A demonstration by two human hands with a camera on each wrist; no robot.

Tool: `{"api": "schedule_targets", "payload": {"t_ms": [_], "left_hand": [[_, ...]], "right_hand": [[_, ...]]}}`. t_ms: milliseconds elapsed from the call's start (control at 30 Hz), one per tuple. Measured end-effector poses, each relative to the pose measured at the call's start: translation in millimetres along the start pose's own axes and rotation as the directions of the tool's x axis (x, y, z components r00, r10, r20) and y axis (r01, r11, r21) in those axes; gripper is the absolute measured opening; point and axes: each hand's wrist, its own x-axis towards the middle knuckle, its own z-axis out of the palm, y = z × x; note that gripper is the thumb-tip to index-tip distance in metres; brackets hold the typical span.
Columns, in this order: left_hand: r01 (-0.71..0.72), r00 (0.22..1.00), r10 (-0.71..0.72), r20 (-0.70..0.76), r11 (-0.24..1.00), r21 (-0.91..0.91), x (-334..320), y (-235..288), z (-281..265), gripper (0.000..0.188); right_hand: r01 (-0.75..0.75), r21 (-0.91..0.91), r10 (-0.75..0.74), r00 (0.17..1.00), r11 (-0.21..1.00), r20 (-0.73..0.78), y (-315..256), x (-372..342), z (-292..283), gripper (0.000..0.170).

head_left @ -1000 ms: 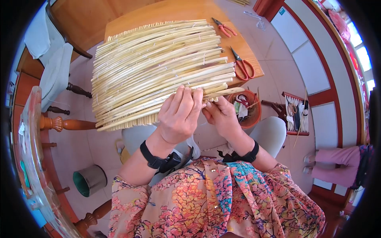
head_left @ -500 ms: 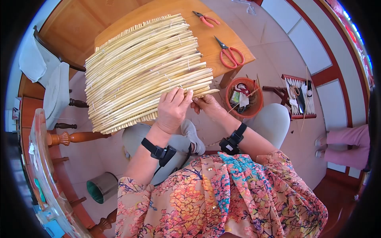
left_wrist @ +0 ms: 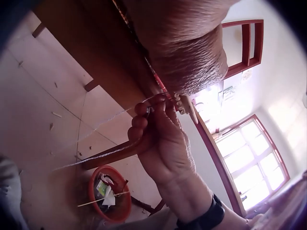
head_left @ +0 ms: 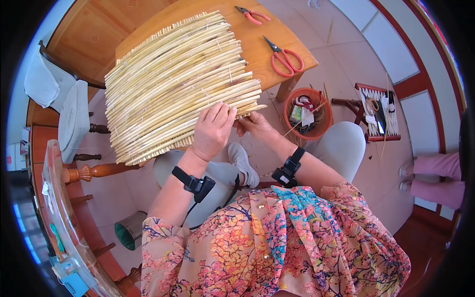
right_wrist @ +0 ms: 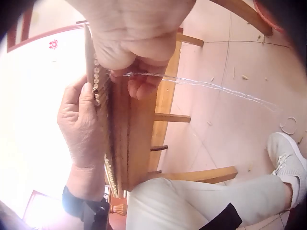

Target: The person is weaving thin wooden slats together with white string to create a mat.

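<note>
A mat of pale sticks tied with white string (head_left: pixel 178 84) lies over the wooden table, its near edge reaching past it. My left hand (head_left: pixel 213 131) grips that near edge by its right corner. In the right wrist view the left thumb (right_wrist: pixel 88 98) presses beside the row of stick ends. Just below the edge, my right hand (head_left: pixel 258 127) pinches a white string (right_wrist: pixel 211 86), its fingers curled. Two strands of the string trail from that hand down toward the floor. A small shiny bit shows at the right fingertips in the left wrist view.
Red-handled pliers (head_left: pixel 255 16) and red-handled scissors (head_left: pixel 277 48) lie on the table (head_left: pixel 302 58) right of the mat. An orange basket (head_left: pixel 316 136) holding scraps stands on the floor by the right knee. Beyond it is a folding stool (head_left: pixel 380 137) with items on top.
The head view has shifted, so the mat and tools appear farther up and left. The right hand has moved lower beneath the mat's edge; the left hand still holds the edge.
</note>
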Motion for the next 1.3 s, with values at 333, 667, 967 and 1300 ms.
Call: {"api": "schedule_targets", "payload": {"t_ms": [333, 667, 967, 1300], "left_hand": [[-0.004, 1.000, 0.005, -0.006, 0.992, 0.125, 2, 2, -16, 0.037], [0.108, 0.984, -0.077, -0.159, 0.975, 0.195, 17, -4, -48, 0.036], [0.187, 0.958, -0.141, -0.251, 0.967, 0.172, 31, -6, -56, 0.037], [0.254, 0.920, -0.204, -0.334, 0.961, 0.112, 29, 7, -59, 0.032]], "right_hand": [[0.065, -0.017, -0.066, 0.998, 0.998, -0.025, -26, -6, 15, 0.014], [0.032, -0.169, -0.040, 0.998, 0.985, -0.041, -103, -15, 51, 0.009], [0.215, -0.092, -0.223, 0.970, 0.972, -0.093, -113, -14, 61, 0.008], [0.188, -0.036, -0.192, 0.961, 0.981, -0.201, -102, -20, 70, 0.008]]}}
